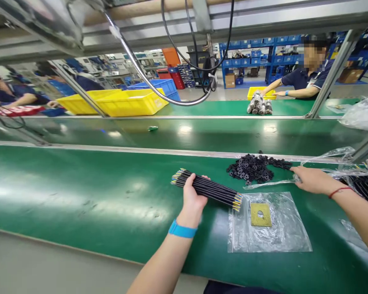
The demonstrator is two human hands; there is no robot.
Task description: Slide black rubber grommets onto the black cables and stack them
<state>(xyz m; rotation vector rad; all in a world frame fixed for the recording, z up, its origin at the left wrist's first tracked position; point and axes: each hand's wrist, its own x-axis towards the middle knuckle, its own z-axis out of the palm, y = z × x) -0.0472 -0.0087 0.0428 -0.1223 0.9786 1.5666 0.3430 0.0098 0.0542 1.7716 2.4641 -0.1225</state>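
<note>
My left hand [194,195] is wrapped round a bundle of black cables [216,191], lifted at a slant over the green bench. Coloured wire ends, yellow and blue among them, show at both ends of the bundle. On the right, my right hand [311,179] has its fingers bent on the edge of a clear plastic bag [345,173]; its fingertips are partly hidden. More black cables [364,188] lie by that bag. Close to my right fingertips is a heap of small black parts [251,168]. A yellowish square plate with a hole [255,220] lies on a flat clear bag [290,234].
A metal rail [141,152] runs behind the green bench [79,196]. Cables and a flexible metal tube [159,97] hang overhead. Across the line are yellow bins [131,104], a co-worker [309,77] at the right with wrapped bundles [257,104], and others at the left.
</note>
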